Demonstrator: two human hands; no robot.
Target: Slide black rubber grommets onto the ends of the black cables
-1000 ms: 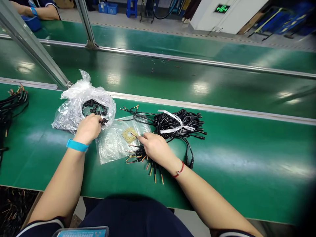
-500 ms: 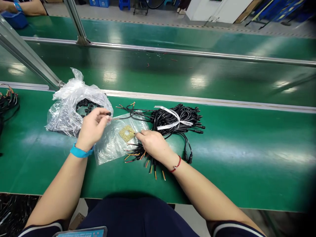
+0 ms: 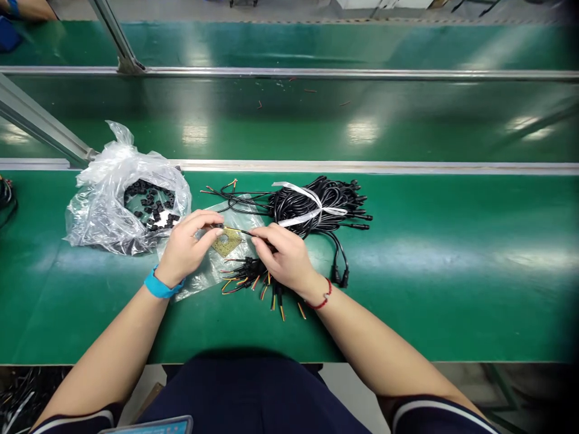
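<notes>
Between the thumb and fingers of my left hand (image 3: pixel 192 244) is a small black plastic part (image 3: pixel 219 226). My right hand (image 3: pixel 284 253) pinches a black cable (image 3: pixel 248 233) near its end, and the bared yellowish wires point left at the black part. The wire tips meet the part or lie right against it; I cannot tell whether they are inside. Below the hands, a yellow sponge (image 3: pixel 228 242) with a hole lies on a flat clear plastic bag (image 3: pixel 199 283). Several cable ends with coloured wires (image 3: pixel 246 274) fan out under my right hand.
A clear bag (image 3: pixel 104 205) at left lies open, with several small black parts (image 3: pixel 154 202) inside. Behind my right hand rests a black cable bundle (image 3: pixel 298 208) tied with white ribbon. A metal rail (image 3: pixel 362 167) runs along the bench's back edge. A co-worker's arm (image 3: pixel 34 9) shows far left.
My left hand has moved right, away from the open bag, bringing the black part to the wire tips. My right hand has lifted the cable end toward it. The view has tilted down slightly.
</notes>
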